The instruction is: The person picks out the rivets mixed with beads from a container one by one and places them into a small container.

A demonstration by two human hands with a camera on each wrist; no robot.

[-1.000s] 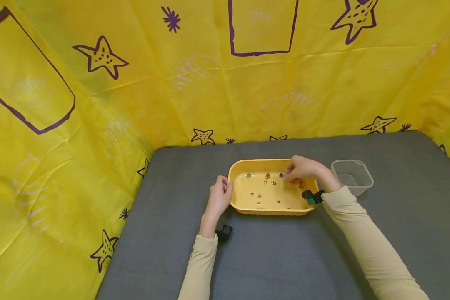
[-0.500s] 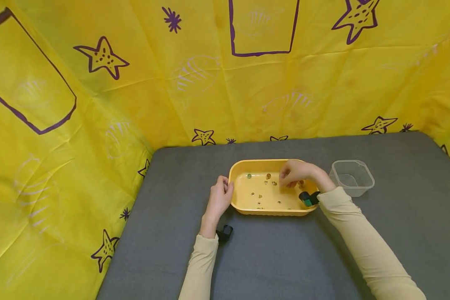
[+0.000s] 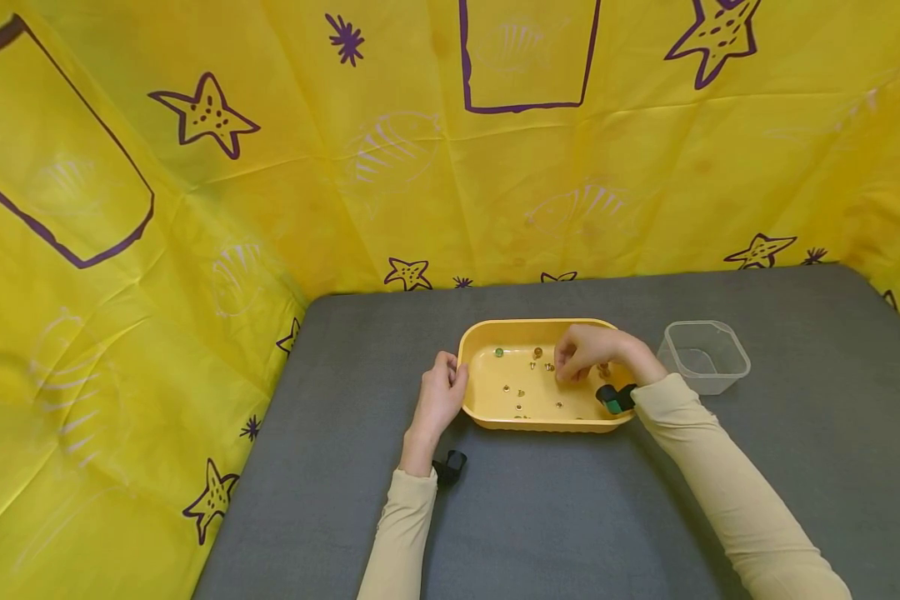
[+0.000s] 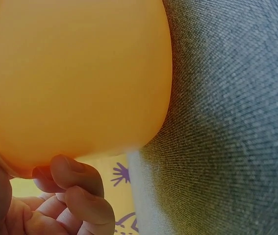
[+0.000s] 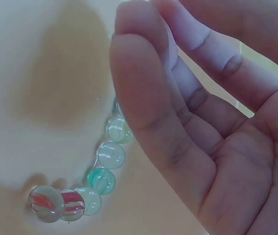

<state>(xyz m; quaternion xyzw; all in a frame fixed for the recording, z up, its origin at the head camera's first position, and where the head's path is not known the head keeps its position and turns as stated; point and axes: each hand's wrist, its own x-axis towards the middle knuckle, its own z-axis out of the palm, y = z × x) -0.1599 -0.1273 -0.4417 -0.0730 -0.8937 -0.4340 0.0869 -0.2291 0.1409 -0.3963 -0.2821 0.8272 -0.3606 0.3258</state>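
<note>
The yellow tub (image 3: 487, 387) sits right of centre in the head view, opening upward, its long axis running left to right across the frame. The left hand (image 3: 437, 396) grips its left end; the right hand (image 3: 591, 350) dips inside with thumb and fingertips together (whether they pinch anything, I cannot tell). The right wrist view reveals a curved row of glass marbles (image 5: 112, 155), red-streaked ones at lower left, largely hidden by that hand in the head view, which alone shows the clear container (image 3: 705, 376).

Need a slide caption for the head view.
Left hand grips a yellow tray; right hand reaches into it among marbles; clear container stands to the right.
</note>
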